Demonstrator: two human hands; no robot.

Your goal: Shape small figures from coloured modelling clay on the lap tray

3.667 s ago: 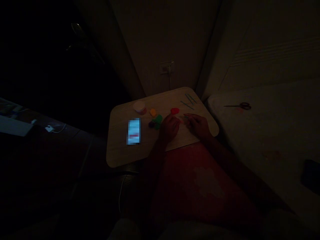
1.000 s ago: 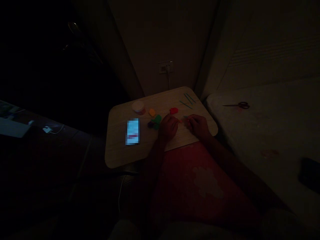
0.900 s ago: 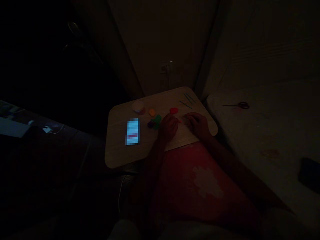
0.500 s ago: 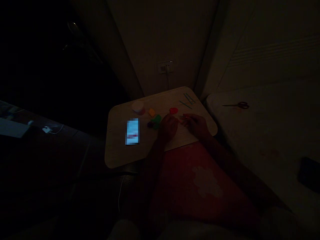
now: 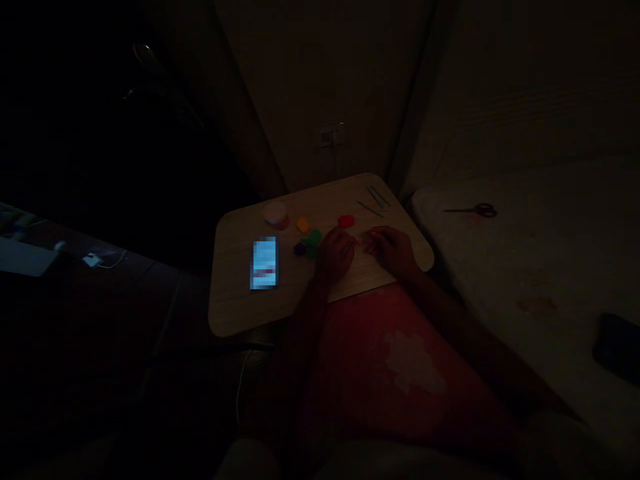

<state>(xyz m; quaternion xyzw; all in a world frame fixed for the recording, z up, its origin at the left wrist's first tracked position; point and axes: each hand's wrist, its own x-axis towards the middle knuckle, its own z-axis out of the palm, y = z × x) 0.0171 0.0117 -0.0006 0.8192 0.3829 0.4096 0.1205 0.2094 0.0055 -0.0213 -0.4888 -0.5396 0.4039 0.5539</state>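
In dim light, my left hand [image 5: 336, 255] is closed over the small wooden table [image 5: 235, 303], pinching a small reddish piece of modelling clay [image 5: 357, 242] at its fingertips. Just right of it, my right hand [image 5: 393, 248] has its fingers drawn together; a red spot shows at the fingertips, too dark to make out. A narrow gap separates the two hands. Beyond them lies a bright red clay lump [image 5: 346, 221]. Green clay [image 5: 313, 241] and a dark lump [image 5: 300, 249] sit beside my left hand, with an orange lump [image 5: 303, 224] farther back.
A lit phone [image 5: 263, 263] with a blurred screen lies on the table's left part. Behind it stands a lidded tub [image 5: 277, 215]. Several thin green sticks [image 5: 374, 200] lie at the back right. Scissors [image 5: 473, 211] rest on the pale surface to the right.
My hands have come slightly apart, opening a small gap between the fingertips. The reddish piece stays with my left hand. The things on the table look unmoved.
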